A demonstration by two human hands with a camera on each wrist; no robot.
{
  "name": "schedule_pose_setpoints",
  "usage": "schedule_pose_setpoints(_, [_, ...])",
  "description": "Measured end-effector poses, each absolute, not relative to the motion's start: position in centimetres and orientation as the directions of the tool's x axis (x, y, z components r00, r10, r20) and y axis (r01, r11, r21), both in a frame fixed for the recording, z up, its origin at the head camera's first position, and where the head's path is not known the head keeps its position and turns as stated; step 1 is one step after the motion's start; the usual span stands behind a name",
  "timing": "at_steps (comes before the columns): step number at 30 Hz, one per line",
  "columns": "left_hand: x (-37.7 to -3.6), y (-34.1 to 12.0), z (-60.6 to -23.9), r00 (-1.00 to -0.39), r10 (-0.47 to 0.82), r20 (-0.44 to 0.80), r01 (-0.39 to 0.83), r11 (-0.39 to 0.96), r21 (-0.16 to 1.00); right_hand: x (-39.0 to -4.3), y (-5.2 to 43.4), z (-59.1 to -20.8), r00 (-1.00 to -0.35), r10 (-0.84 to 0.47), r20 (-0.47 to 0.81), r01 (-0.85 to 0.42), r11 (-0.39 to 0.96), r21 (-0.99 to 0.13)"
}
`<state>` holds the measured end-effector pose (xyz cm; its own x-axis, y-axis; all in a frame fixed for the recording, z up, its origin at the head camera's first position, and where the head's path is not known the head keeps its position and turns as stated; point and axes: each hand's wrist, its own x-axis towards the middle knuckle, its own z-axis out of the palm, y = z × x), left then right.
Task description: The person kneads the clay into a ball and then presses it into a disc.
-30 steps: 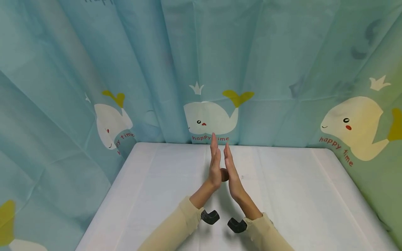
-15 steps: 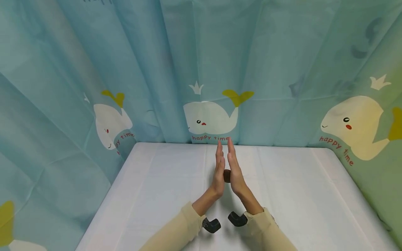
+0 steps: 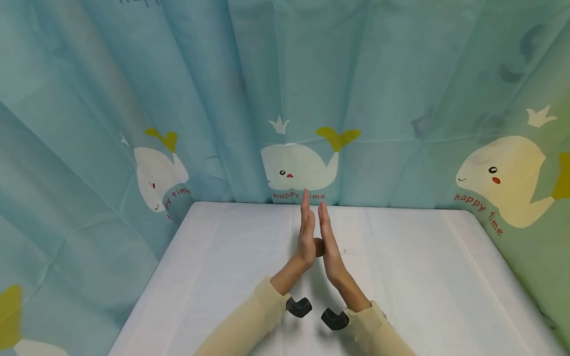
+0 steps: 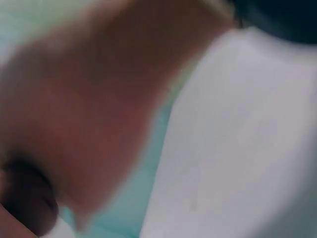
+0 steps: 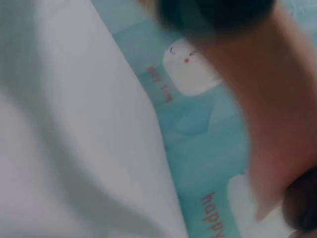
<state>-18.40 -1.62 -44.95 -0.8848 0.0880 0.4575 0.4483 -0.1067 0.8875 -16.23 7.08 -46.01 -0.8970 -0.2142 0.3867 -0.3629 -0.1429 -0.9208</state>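
Note:
Between two facing palms sits a small brown clay-like ball (image 3: 319, 247), partly covered by the hands. My left hand (image 3: 306, 244) lies against its left side, fingers straight and pointing away. On the other side my right hand (image 3: 331, 252) presses flat, its fingers also straight. The left hand reaches slightly farther forward than the right. In the left wrist view the dark ball (image 4: 32, 198) appears at the lower left, beside a blurred palm. The right wrist view shows the ball (image 5: 302, 203) cut off at the right edge.
Below the hands spreads a white table (image 3: 240, 257). A blue-green curtain (image 3: 200, 99) printed with whales hangs along its back and sides. Black wrist cameras (image 3: 299, 307) stick out from the light sleeves (image 3: 249, 316) towards each other.
The palms slide past each other around the ball: the left hand went back while the right went forward, and now the left is forward again and the right back.

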Motion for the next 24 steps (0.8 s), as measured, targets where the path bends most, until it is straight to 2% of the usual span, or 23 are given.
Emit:
schedule_pose_setpoints(4, [-18.7,-1.6,-45.6,-0.896,0.092,0.435,0.427,-0.095,0.899,-15.8,6.8,-45.4,-0.876,-0.206,0.436,-0.422,-0.113,-0.9])
schedule_pose_setpoints(12, [-17.2,-1.0,-46.6,-0.901,0.17,0.4,0.389,-0.098,0.916,-17.3,7.9,-44.8,-0.894,-0.162,0.418,-0.41,-0.083,-0.908])
schedule_pose_setpoints(19, [-16.9,-1.0,-45.0,-0.889,0.148,0.433,0.417,-0.13,0.9,-17.7,7.9,-46.4,-0.911,-0.175,0.372,-0.356,-0.119,-0.927])
schedule_pose_setpoints(24, [-17.8,-1.2,-44.4,-0.884,0.109,0.455,0.439,-0.144,0.887,-16.5,7.3,-46.8,-0.897,-0.187,0.4,-0.378,-0.144,-0.915])
